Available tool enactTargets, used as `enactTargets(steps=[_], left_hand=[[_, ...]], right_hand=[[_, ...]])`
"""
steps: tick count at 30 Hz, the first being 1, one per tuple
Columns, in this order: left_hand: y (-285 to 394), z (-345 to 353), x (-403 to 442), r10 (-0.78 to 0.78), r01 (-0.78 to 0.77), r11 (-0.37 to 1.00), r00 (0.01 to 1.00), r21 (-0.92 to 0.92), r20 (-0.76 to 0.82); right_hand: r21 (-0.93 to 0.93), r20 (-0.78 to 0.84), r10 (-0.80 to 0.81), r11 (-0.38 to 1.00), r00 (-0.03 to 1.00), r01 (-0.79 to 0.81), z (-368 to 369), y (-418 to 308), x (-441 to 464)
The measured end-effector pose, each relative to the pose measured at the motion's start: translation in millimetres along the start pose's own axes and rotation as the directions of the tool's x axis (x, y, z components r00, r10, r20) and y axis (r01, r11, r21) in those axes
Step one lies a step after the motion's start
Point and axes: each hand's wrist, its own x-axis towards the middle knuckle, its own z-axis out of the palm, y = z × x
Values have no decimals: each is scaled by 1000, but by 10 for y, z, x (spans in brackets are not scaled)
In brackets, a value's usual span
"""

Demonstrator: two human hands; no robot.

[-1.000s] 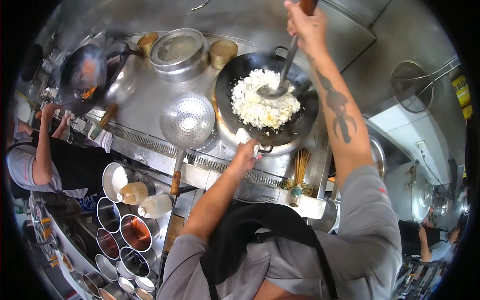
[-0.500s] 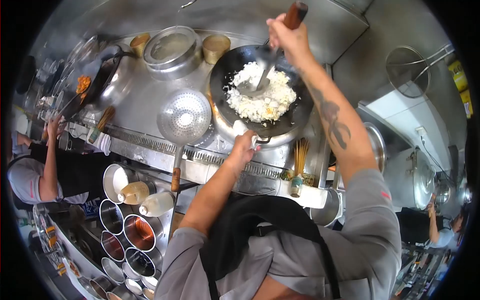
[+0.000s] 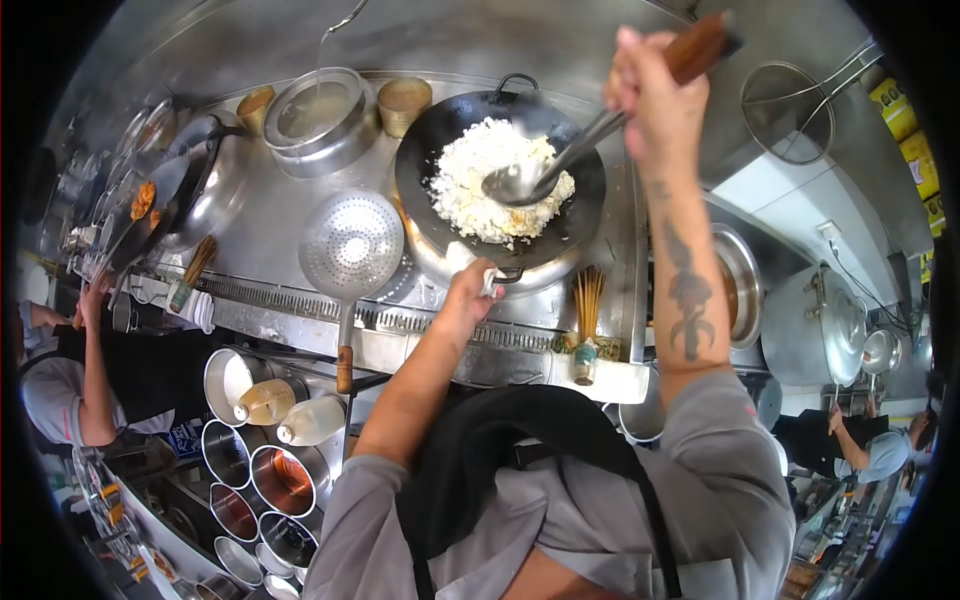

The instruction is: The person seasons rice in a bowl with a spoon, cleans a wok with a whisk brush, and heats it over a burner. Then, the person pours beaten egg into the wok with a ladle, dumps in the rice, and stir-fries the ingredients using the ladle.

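A black wok (image 3: 590,190) holds a heap of white rice (image 3: 470,165) with small yellow bits. My right hand (image 3: 655,95) is wrapped round the ladle's wooden handle, up and to the right of the wok. The metal ladle (image 3: 520,185) rests its bowl on the right part of the rice, its shaft slanting down to the left. At the wok's near rim, my left hand (image 3: 470,288) is closed on a white cloth (image 3: 461,257), beside the wok's near loop handle (image 3: 508,275).
Left of the wok lies a perforated strainer (image 3: 351,245). A bamboo brush (image 3: 587,325) stands at the stove's front edge. Lidded pot (image 3: 318,115) behind; bottles (image 3: 312,420) and sauce pots (image 3: 283,480) at lower left. Co-workers (image 3: 90,385) are at far left and far right (image 3: 850,440).
My right hand has swung right with the ladle, whose shaft now slants more. My left hand stays at the wok's near rim. The whole view has shifted somewhat.
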Motion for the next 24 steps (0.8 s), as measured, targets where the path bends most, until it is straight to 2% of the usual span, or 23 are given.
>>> enactTargets(steps=[1, 2, 3, 5, 6, 7, 9, 11, 12, 13, 15, 16, 17, 18, 19, 20, 21, 22, 23, 24], left_hand=[[-3, 13, -21, 16, -16, 1000, 1000, -13, -8], [-24, 6, -51, 31, -31, 999, 999, -20, -16], [-46, 2, -69, 25, -25, 1000, 1000, -15, -19], [-18, 4, -55, 24, -25, 1000, 1000, -11, -18], [-49, -50, 37, 23, -23, 1000, 1000, -10, 10], [-39, -46, 40, 22, -22, 1000, 1000, 7, 16], [-27, -43, 6, 19, -20, 999, 1000, 32, 24], [-111, -113, -213, 40, -48, 993, 997, 106, 73], [-85, -52, -359, 57, -73, 987, 992, 143, 111], [-156, 97, -623, 40, -39, 999, 997, -7, 63], [-150, 271, -1255, -14, 14, 1000, 1000, 6, -21], [-97, 323, -1380, -19, 19, 1000, 1000, -3, -1], [-66, 338, -1491, -26, 26, 1000, 1000, -14, 16], [-63, 324, -1549, -29, 30, 999, 999, -25, 34], [-29, 313, -1357, -40, 40, 996, 999, -81, 0], [-86, 193, -1113, 74, -80, 996, 991, 47, 116], [-223, -6, -907, 91, -106, 990, 985, 98, 146], [-359, -204, -701, 107, -134, 980, 978, 147, 177], [-547, -443, -570, 57, -72, 990, 991, 124, 118], [-700, -591, -571, -1, -4, 996, 999, 94, 52]], right_hand=[[-41, -121, -4, 999, 993, -1, 95, 197, -161], [13, -25, 118, 993, 993, -118, 75, 720, -101], [38, 58, 132, 990, 989, -135, -57, 979, 63], [-80, -23, 122, 989, 992, -124, -68, 656, 272], [-110, -80, 64, 991, 995, -73, -64, 404, 262], [-73, -73, 18, 997, 997, -23, -134, 256, 225], [140, -189, -30, 989, 981, 57, -188, 401, 4], [12, -136, 210, 978, 968, -210, -88, 944, -65], [29, -43, 163, 986, 986, -162, -150, 977, 39], [-52, -77, 148, 987, 986, -152, -181, 842, 233], [-196, -172, 146, 964, 974, -179, -232, 404, 473], [98, -178, 107, 991, 978, -90, -244, 199, 518], [16, -267, -38, 999, 963, 44, -268, 86, 577], [10, -299, -49, 998, 953, 54, -262, 134, 562], [4, -329, -64, 998, 942, 69, -235, 183, 538], [-98, -355, 19, 993, 935, -58, -100, 278, 392], [-196, -391, 96, 963, 915, -185, 42, 450, 208], [23, -336, 63, 998, 940, -59, 39, 770, 201], [46, -360, 90, 996, 929, -78, 106, 673, 213], [52, -310, 42, 998, 950, -27, 163, 492, 233]])
